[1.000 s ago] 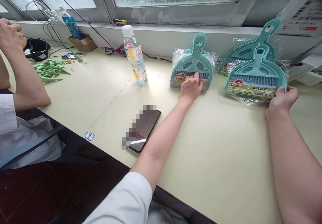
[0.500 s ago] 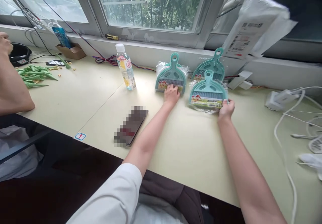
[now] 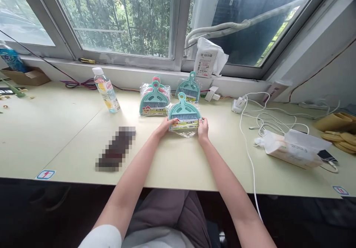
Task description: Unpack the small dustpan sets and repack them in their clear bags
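A teal dustpan-and-brush set (image 3: pixel 184 115) in clear wrap lies flat on the pale table (image 3: pixel 178 159), straight ahead of me. My left hand (image 3: pixel 166 124) grips its left front corner and my right hand (image 3: pixel 203 126) grips its right front corner, fingers curled on the wrap. A second wrapped set (image 3: pixel 154 100) lies just behind and to the left, apart from both hands. A third set (image 3: pixel 189 88) leans by the window sill behind.
A drink bottle (image 3: pixel 106 91) stands left of the sets. A phone (image 3: pixel 115 153) lies near the table's front edge. White cables and a charger (image 3: pixel 239 104) trail to the right, beside a tissue pack (image 3: pixel 294 149). A white parcel (image 3: pixel 207 59) sits on the sill.
My left hand has left the left-hand set and come across to the front set, which both hands now hold. The view has swung right and pulled back; the neighbour's arm is out of sight.
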The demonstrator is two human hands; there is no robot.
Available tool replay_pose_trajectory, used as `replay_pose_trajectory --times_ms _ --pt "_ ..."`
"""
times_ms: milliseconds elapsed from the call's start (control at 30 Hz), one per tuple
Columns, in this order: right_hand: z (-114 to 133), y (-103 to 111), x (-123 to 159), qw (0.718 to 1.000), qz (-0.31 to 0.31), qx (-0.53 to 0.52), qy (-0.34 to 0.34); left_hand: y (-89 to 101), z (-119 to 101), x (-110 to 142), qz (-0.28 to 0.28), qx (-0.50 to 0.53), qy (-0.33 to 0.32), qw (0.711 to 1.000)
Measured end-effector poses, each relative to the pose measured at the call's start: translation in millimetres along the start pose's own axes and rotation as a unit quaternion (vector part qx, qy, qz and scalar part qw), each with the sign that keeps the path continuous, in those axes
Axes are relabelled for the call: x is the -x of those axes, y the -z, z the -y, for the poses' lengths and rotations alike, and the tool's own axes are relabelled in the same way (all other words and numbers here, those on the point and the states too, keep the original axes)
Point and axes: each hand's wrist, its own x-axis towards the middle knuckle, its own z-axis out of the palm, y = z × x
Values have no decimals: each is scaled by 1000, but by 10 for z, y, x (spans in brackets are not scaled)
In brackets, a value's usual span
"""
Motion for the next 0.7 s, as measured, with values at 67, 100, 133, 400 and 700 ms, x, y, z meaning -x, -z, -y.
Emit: replay_pose_trajectory --times_ms 67,100,133,400,700 --pt "145 -4 68 993 -65 90 28 -23 9 44 -30 12 -4 999" --pt "225 -7 109 985 -84 133 63 -27 3 53 -49 21 -11 999" --pt "305 -10 154 975 -87 174 112 -27 -8 55 -66 35 -18 997" --pt "559 -82 300 965 51 156 205 -16 -124 54 -122 83 -71 986" --pt "473 -74 153 969 57 -233 -59 -125 -246 243 12 35 -27 999"
